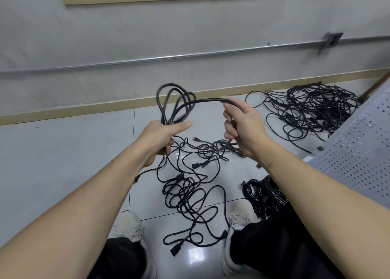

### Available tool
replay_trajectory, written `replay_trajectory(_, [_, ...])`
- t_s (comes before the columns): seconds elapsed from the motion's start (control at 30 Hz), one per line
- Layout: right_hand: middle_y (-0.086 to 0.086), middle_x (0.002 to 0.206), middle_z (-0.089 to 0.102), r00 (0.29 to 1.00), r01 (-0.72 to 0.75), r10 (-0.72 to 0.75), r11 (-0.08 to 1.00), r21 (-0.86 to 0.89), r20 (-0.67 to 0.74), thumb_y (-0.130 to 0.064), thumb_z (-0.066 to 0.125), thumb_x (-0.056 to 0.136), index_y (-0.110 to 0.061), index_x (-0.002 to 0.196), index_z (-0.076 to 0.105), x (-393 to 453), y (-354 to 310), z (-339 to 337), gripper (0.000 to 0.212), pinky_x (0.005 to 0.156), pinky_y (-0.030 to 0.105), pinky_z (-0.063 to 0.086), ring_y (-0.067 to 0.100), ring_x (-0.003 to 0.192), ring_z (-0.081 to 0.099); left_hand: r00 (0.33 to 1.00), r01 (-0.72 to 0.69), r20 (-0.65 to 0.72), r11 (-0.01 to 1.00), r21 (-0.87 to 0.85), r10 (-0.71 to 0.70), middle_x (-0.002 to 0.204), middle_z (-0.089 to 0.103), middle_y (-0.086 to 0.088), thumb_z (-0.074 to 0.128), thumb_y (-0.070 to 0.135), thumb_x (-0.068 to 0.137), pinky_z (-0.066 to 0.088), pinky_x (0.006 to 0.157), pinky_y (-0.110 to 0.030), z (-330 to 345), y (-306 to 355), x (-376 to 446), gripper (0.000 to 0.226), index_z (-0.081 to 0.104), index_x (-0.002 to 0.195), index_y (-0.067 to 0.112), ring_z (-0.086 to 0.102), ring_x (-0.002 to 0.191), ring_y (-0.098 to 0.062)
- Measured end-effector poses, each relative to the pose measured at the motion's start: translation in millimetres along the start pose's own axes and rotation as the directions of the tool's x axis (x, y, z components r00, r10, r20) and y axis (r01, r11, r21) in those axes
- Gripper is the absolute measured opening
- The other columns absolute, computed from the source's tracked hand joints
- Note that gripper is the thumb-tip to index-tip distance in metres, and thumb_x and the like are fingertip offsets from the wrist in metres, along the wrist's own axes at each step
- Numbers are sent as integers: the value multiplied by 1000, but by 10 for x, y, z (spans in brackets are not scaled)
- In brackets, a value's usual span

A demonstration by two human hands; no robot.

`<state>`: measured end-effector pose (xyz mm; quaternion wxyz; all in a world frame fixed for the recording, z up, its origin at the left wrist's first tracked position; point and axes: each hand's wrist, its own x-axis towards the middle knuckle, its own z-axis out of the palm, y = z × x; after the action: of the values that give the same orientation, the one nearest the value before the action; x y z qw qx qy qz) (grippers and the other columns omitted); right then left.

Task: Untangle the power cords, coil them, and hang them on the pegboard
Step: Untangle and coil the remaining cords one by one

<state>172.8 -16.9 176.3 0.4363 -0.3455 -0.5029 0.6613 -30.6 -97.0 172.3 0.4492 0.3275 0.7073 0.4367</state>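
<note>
Big tangle [312, 107] on floor [63, 162] at 2 o'clock; loose cords [190, 194] at 6. Your left hand [160, 137] grips coil [173, 103]; right hand [242, 126] pinches feeding strand. Keep loops equal, strand untwisted, slack free below.

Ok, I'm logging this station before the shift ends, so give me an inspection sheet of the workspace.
Surface: tiled floor, pale, glossy.
Job's things: coiled loops held up; perforated panel at right.
Clutter: tangled heap by the wall; loose cords between the shoes; bundled cords near the right shoe.
Grippers: left hand grips the loops; right hand holds the same cord.
Cables: all black.
Surroundings: wall conduit, baseboard.
</note>
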Motion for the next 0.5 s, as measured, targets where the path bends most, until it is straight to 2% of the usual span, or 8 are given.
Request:
replay_trajectory(0.07, [-3,66,39,997,-71,72,996,-59,14,-12,55,102,-22,97,71,-18,-59,-72,19,42,18,20,10,43,21,999,11,35,1000,-8,-10,83,52,1,83,53,78,37,46,-24,34,-16,-3,41,62,85,19,44,66,-14])
replay_trajectory(0.13, [-1,68,38,993,-112,118,950,-292,3,-21,63,97,-19,83,65,-32,-92,-164,15,41,19,23,11,46,26,1000,27,18,997,-74,-25,81,50,0,72,54,88,34,45,-24,48,7,-16,41,55,76,19,42,61,-13])
replay_trajectory(0.17, [-1,67,38,993,-115,121,922,-369,-8,-26,67,96,-19,76,60,-41,-96,-198,22,41,20,25,11,47,29,1000,27,13,997,-65,-26,80,49,0,67,54,92,34,45,-24,47,12,-18,44,51,69,20,41,59,-14])
replay_trajectory(0.2, [-1,65,38,993,-111,112,921,-373,-19,-30,69,95,-20,71,56,-43,-94,-220,29,41,20,26,11,47,30,999,22,28,999,-30,-22,78,49,-1,63,53,95,33,46,-24,44,0,-8,50,46,61,21,41,58,-14])
replay_trajectory(0.3, [-3,68,47,998,-19,8,987,-158,-69,-35,65,98,-22,70,58,-57,-120,-158,32,47,23,37,9,55,42,984,-12,177,997,76,-2,73,45,-2,55,47,99,28,48,-25,89,-50,-28,58,34,52,22,37,54,-15])
replay_trajectory(0.4, [-5,106,67,984,-50,40,997,-55,-173,-44,57,101,-24,89,63,-43,-101,-22,24,83,38,59,9,98,63,959,-55,282,996,73,32,72,42,-2,52,46,101,27,48,-25,188,-75,-70,57,31,55,21,35,55,-15])
replay_trajectory(0.43, [-3,121,65,977,-116,107,993,-38,-186,-47,52,103,-23,104,62,-35,-77,7,26,88,45,60,14,109,64,957,-72,286,996,56,53,72,42,-3,52,45,102,28,48,-25,215,-64,-84,57,31,54,21,35,55,-15])
replay_trajectory(0.5, [6,132,62,952,-267,265,964,5,-153,-51,42,106,-22,125,53,-55,-54,64,36,79,50,63,28,103,72,944,-97,317,995,13,88,72,41,-3,49,43,104,28,47,-25,238,-61,-91,60,32,51,20,36,55,-14])
